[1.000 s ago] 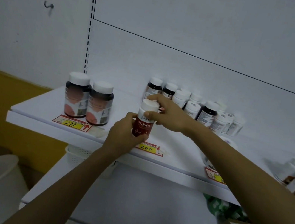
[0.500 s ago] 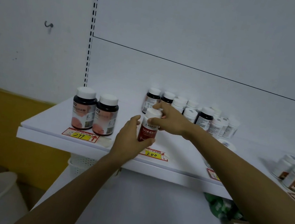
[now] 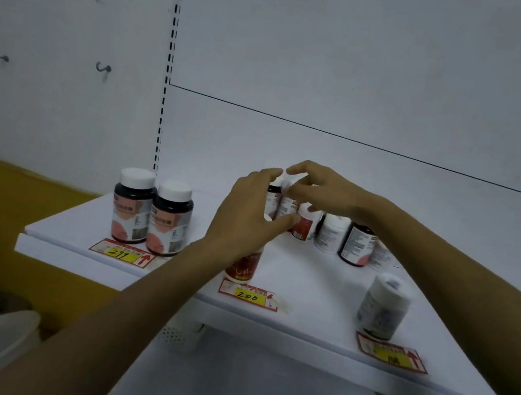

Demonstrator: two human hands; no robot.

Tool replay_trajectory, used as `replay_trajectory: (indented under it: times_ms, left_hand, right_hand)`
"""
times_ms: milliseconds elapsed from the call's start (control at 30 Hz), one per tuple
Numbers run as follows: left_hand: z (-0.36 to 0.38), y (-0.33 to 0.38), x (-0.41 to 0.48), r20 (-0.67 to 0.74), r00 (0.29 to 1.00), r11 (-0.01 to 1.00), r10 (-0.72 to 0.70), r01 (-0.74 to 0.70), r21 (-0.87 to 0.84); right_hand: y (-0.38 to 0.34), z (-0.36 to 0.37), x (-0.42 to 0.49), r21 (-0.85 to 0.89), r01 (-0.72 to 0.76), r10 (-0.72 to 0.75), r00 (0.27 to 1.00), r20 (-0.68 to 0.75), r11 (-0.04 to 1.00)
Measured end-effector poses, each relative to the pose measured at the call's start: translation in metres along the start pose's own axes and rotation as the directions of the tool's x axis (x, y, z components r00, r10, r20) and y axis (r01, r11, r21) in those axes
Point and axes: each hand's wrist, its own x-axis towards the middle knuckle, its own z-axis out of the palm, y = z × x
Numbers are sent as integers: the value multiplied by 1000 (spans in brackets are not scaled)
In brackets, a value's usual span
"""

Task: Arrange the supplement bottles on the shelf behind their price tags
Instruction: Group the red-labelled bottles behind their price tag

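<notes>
- The "200" price tag, handwritten on yellow, lies at the shelf's front edge. The red bottle stands just behind it, label unreadable.
- Your left grip is released and hides that bottle's top.
- Left of the tag, a "299" tag fronts two dark bottles.
- Behind the tag, your right grip curls over the back bottles; I cannot tell if it grasps one.

Both forearms stretched forward and met near the middle. The left hand hung palm-down, fingers loose and spread, thumb jutting right, gripping nothing. The right hand sat just behind and above it, fingers curled, index and thumb parted; whether they touched anything couldn't be made out.
</notes>
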Motion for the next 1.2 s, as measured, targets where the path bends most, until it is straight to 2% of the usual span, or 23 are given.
replay_trajectory:
  times_ms: [167,300,400,500,633,733,833,967,1200]
  left_hand:
    - [25,25,14,-36,991,989,127,-124,76]
    - [57,40,14,25,985,982,171,-173,82]
    - [85,39,11,72,989,990,126,-130,50]
    - [115,21,4,129,992,999,-7,0,51]
    - [139,-13,-11,241,958,985,-154,130,115]
    - [143,-25,-10,236,944,972,-228,206,116]
    - [145,-31,-6,203,943,962,-265,245,117]
    - [146,-36,-7,178,945,959,-273,254,124]
    - [145,-33,-6,156,947,958,-281,267,105]
  right_hand:
    - [29,-33,5,-169,34,-32,999,17,985]
    - [59,-46,15,-343,68,-68,998,13,937]
    - [78,-51,19,-403,70,-64,998,27,913]
    - [93,-55,29,-471,71,-69,997,23,879]
    - [106,-53,51,-523,92,-103,995,8,847]
    - [112,-45,68,-528,120,-123,992,29,841]
    - [119,-28,86,-527,125,-116,992,51,840]
    - [125,-13,99,-605,137,-185,983,-17,784]
    - [124,-17,93,-537,122,-183,981,-62,835]
